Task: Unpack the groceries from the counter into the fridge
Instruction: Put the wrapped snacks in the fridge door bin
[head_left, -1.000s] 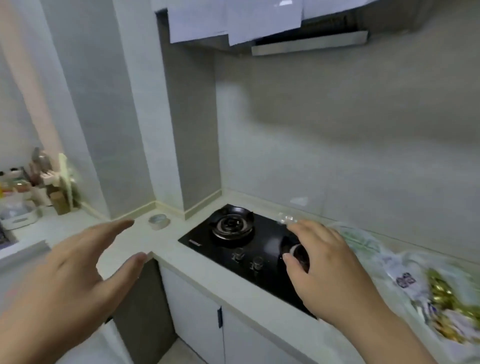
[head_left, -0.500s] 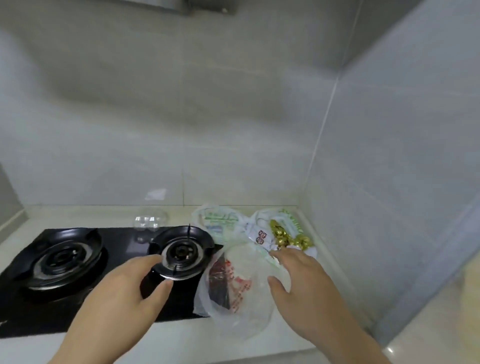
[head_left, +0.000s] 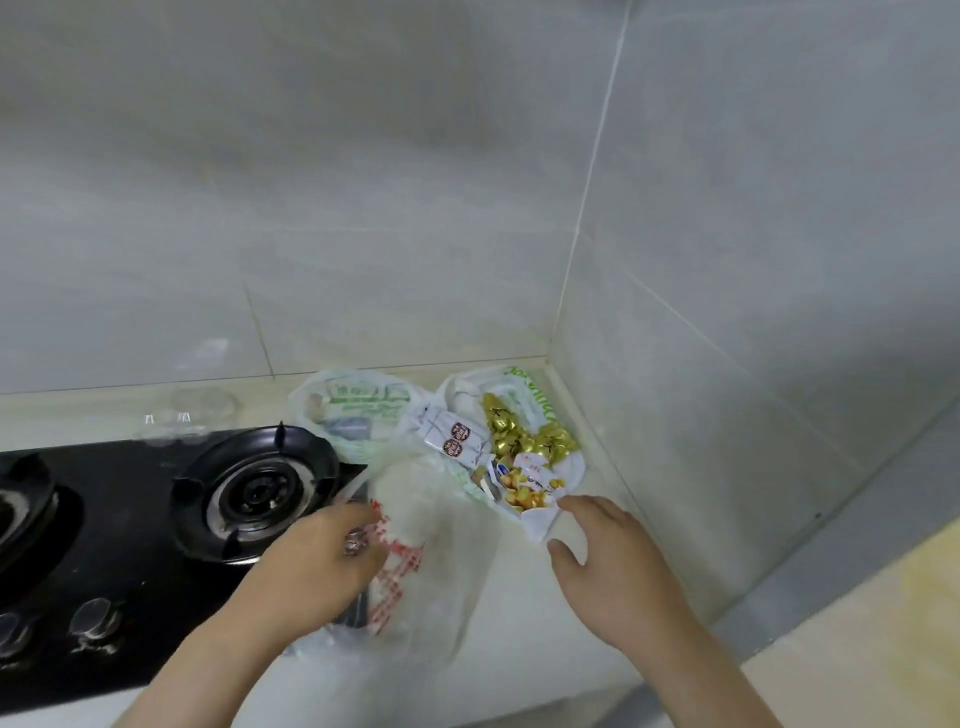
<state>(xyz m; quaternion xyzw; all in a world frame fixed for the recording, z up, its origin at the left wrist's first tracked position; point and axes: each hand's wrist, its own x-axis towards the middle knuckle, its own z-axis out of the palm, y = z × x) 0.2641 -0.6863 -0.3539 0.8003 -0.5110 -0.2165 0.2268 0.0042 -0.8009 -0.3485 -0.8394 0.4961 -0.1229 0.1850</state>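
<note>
Since half a second ago my left grip (head_left: 332, 561) has gone from the hob's edge onto the clear bag (head_left: 436, 566). My right grip (head_left: 608, 566) has drawn back to 5 o'clock of the open white bag (head_left: 543, 410). The left grip looks closed on the clear bag's film, though blur softens the fingers. The right grip is wide, fingers spread and holding nothing, just beside a corner of the glossy snack packet (head_left: 527, 488).

All the groceries sit on the bench (head_left: 524, 623), crowded into the wall corner at 3 o'clock of the burner (head_left: 254, 493). No fridge is in view.

My worries:
- The clear bag is thin, crinkled and translucent, with red checked print and something dark and flat inside. Lifted by one fold it could stretch, tear or slip.
- Its left side lies over the black glass hob (head_left: 130, 597), close to the burner's metal prongs, where the film could snag.
- The white bag gapes. The gold foil sweets (head_left: 524, 436) are small, rounded and slick, and the little white sachets (head_left: 454, 439) lie loose, so a tilt could scatter them.
- A second white bag with green print (head_left: 358, 410) slumps at 1 o'clock of the burner, soft and shapeless.
</note>
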